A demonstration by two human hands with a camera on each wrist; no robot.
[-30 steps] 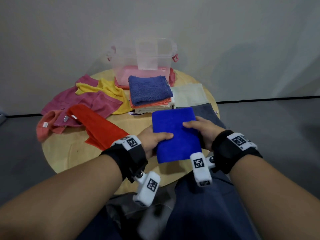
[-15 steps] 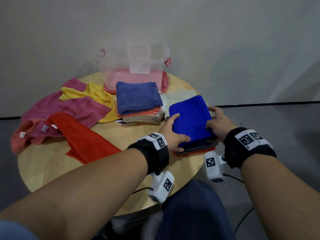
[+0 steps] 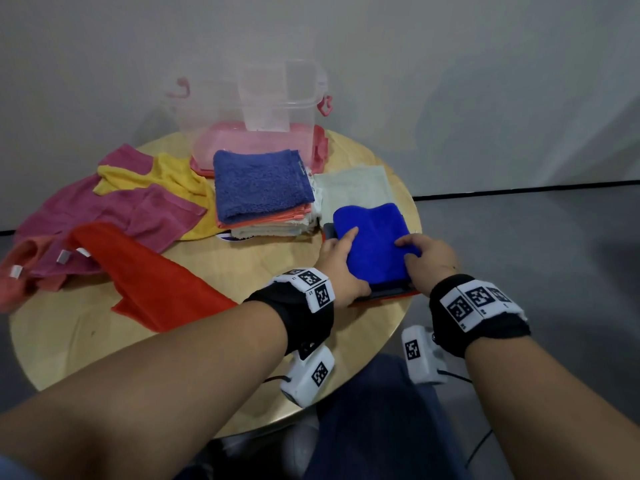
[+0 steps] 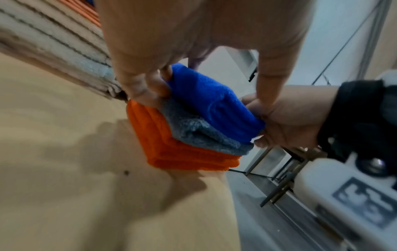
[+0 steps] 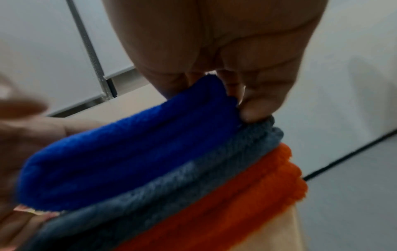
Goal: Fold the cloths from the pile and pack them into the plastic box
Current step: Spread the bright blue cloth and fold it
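Observation:
A folded bright blue cloth [image 3: 375, 244] lies on top of a folded grey cloth [image 4: 193, 130] and a folded orange cloth [image 4: 182, 156] at the table's right edge. My left hand [image 3: 343, 249] grips its left side, thumb on top. From the other side my right hand [image 3: 415, 252] pinches it, with the thumb [image 5: 255, 108] tucked between blue and grey. The clear plastic box [image 3: 207, 109] stands at the back on its pink lid [image 3: 221, 150]. The unfolded pile lies on the left: pink [image 3: 114, 216], yellow [image 3: 162, 174] and red [image 3: 145, 278] cloths.
A second folded stack topped by a dark blue towel [image 3: 259, 188] sits in front of the box. A pale green cloth [image 3: 353, 187] lies flat behind the blue one. The round wooden table [image 3: 86, 341] ends just right of my hands; grey floor lies beyond.
Both hands carried the blue cloth from the table's near edge away and to the right, and it now rests on the grey and orange stack. My hands still hold it.

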